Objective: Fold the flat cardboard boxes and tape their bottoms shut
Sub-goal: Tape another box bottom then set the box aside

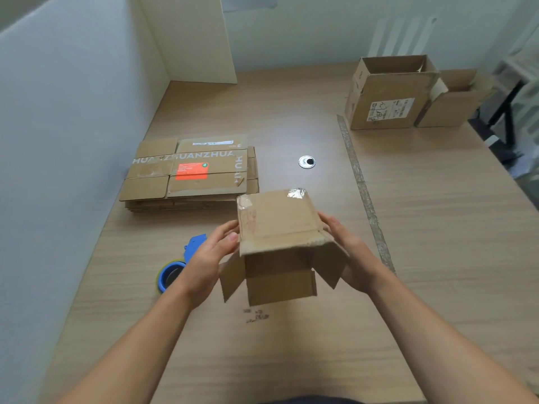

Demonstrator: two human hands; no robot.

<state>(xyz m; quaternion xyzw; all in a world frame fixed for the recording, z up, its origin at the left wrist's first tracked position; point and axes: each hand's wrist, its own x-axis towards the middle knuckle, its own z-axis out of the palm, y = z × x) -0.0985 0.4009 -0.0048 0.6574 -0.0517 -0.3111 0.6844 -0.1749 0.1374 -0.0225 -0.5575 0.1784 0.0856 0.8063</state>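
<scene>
I hold a small brown cardboard box point(277, 220) in the air above the table, its open end with loose flaps turned toward me. My left hand point(210, 258) grips its left side, thumb on the near edge. My right hand point(350, 252) grips its right side, fingers along the wall. Bits of clear tape cling to the box's far corners. A blue tape dispenser point(178, 263) lies on the table just left of my left hand, partly hidden by it. A stack of flat cardboard boxes point(189, 173) with an orange label rests further back on the left.
Two folded open boxes point(388, 94) point(455, 103) stand at the far right of the wooden table point(291, 360). A round cable hole point(306, 162) sits mid-table. A worn tape strip point(364, 193) runs along the table. White walls point(58, 141) close off the left and back.
</scene>
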